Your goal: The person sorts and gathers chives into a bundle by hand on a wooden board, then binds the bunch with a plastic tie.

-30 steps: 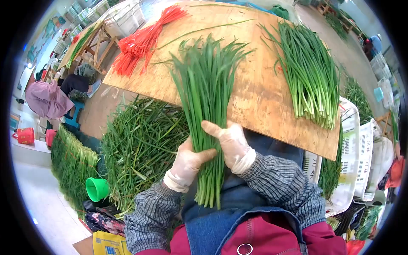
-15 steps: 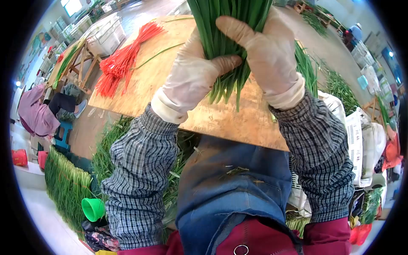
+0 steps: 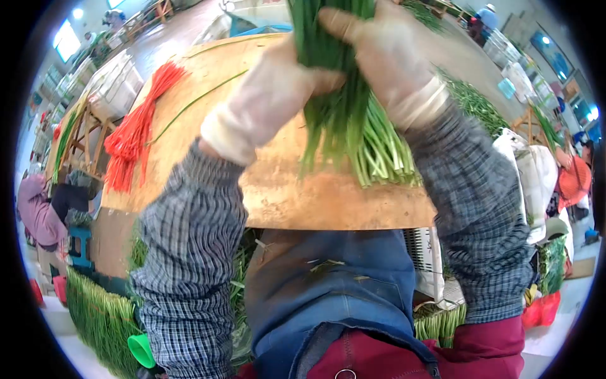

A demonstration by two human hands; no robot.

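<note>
A bunch of garlic chives [image 3: 331, 107] hangs upright over the wooden tabletop [image 3: 271, 199], its lower ends fanned out and its top cut off by the frame. My left hand [image 3: 271, 88], in a pale glove, wraps it from the left with the thumb across the front. From the right, my gloved right hand [image 3: 388, 54] grips the same bunch, thumb over the leaves; both hands are blurred. Behind and right of it, more green stalks [image 3: 382, 151] with pale cut ends rest on the table.
Red ties [image 3: 136, 126] lie in a heap at the table's left, beside a loose green stalk [image 3: 196, 101]. A white crate [image 3: 426, 259] stands below the right edge. Cut greens [image 3: 95, 322] stand at lower left. A seated person [image 3: 41, 208] is at far left.
My view has turned right and shifted back, so the red ties sit further left. My hands still hold the bunch, and stalks with pale ends now show behind it on the table.
</note>
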